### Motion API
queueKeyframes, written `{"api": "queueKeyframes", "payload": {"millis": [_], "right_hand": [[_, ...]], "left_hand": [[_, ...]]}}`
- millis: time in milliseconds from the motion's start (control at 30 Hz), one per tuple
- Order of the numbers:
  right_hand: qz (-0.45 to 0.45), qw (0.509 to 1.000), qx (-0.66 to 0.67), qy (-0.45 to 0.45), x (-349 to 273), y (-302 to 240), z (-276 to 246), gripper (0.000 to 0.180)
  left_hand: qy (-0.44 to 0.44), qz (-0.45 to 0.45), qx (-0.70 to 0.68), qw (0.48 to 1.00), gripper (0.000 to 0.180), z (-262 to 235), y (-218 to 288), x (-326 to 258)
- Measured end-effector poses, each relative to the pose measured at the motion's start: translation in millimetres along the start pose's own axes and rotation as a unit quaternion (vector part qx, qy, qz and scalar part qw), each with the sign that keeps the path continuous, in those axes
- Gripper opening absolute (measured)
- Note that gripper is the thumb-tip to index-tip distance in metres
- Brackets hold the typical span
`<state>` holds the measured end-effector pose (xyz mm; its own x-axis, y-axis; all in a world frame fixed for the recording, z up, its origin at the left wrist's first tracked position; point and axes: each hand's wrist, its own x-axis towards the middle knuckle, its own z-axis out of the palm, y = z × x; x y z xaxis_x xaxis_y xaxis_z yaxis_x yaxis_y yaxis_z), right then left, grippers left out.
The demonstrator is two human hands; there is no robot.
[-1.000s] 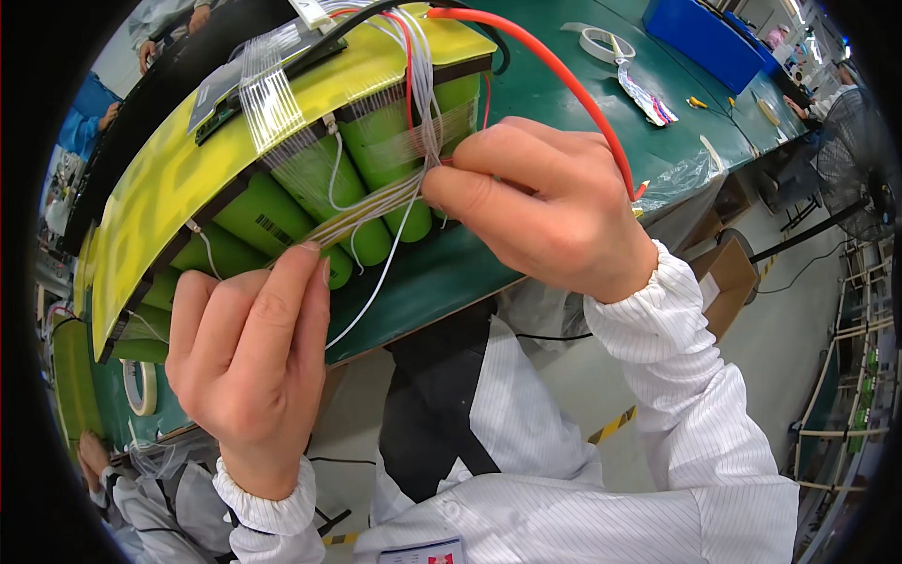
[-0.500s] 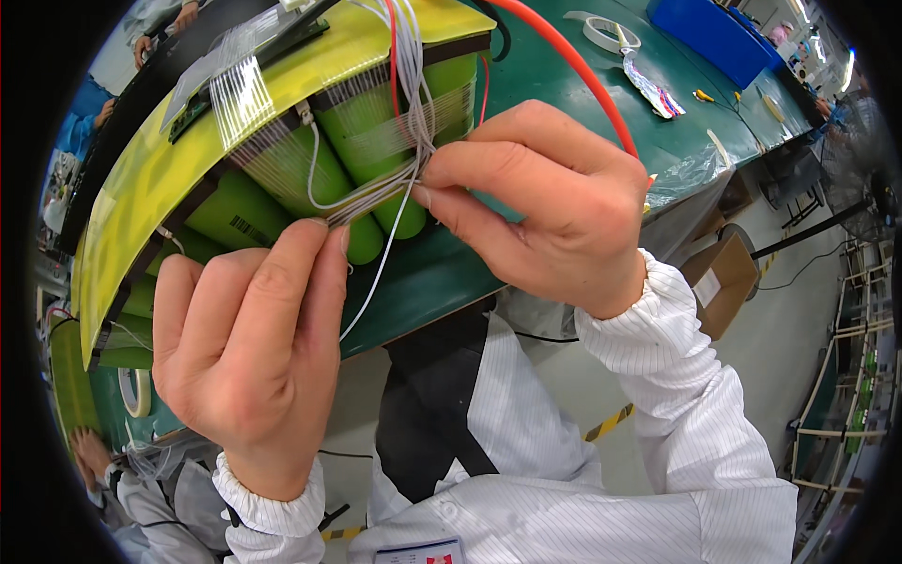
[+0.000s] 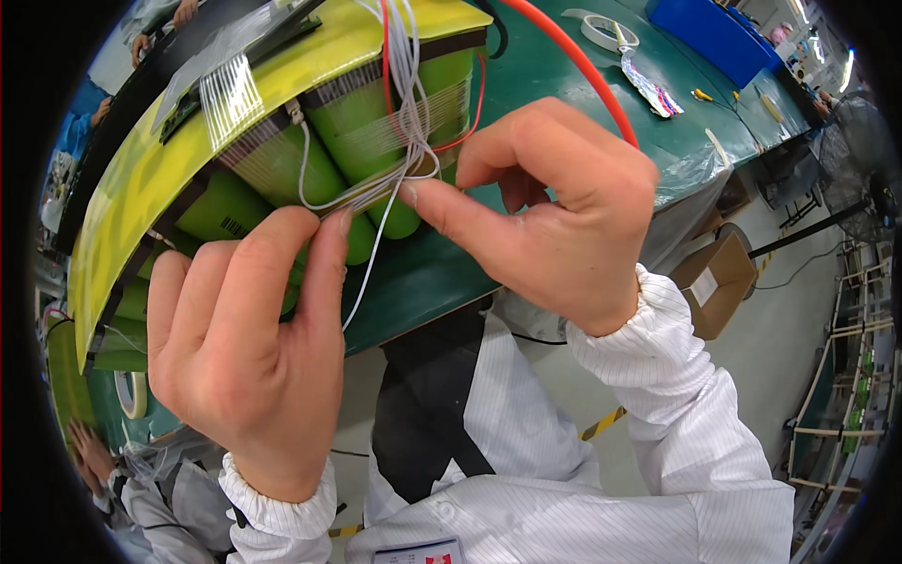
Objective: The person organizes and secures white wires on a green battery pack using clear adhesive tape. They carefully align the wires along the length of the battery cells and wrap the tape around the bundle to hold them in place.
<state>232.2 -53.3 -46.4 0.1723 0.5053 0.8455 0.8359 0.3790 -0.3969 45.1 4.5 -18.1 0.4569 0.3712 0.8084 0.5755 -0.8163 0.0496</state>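
Observation:
My left hand (image 3: 249, 348) pinches a bundle of thin grey-white wires (image 3: 366, 193) between thumb and forefinger, low on the front of a battery pack. The pack has green cylindrical cells (image 3: 352, 136) under a yellow board (image 3: 113, 193), with clear tape across them. At the right end of the bundle, my right hand (image 3: 573, 211) has its thumb tip against the wires; its curled forefinger stands apart from the thumb. One white wire (image 3: 366, 273) hangs down between my hands. A thin red wire (image 3: 467, 138) loops out beside my right forefinger.
A thick red cable (image 3: 583, 61) arches behind my right hand over the green tabletop (image 3: 540, 61). Farther back are a tape roll (image 3: 606, 35) and a blue box (image 3: 714, 38). An open carton (image 3: 719, 287) stands right of the table. Another person's hands (image 3: 91, 454) show at lower left.
My right forefinger has come away from the thumb and curled back. A small wire loop and the thin red wire now bulge out near it. My left hand still pinches the bundle.

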Motion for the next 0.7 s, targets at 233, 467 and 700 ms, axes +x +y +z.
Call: {"api": "queueKeyframes", "payload": {"millis": [233,467,700], "right_hand": [[0.000,0.999,0.051,-0.019,-4.8,5.6,2.9,0.015],[-0.054,0.997,0.036,-0.033,-1.2,8.4,0.7,0.017],[-0.063,0.997,0.020,-0.029,0.5,5.9,4.1,0.018]], "left_hand": [[-0.018,-0.004,0.000,1.000,0.016,-2.1,0.0,-1.2],[0.004,0.024,-0.009,1.000,0.018,-0.9,-4.5,-1.3],[0.013,0.033,-0.013,0.999,0.021,0.1,-6.4,-2.7]]}}
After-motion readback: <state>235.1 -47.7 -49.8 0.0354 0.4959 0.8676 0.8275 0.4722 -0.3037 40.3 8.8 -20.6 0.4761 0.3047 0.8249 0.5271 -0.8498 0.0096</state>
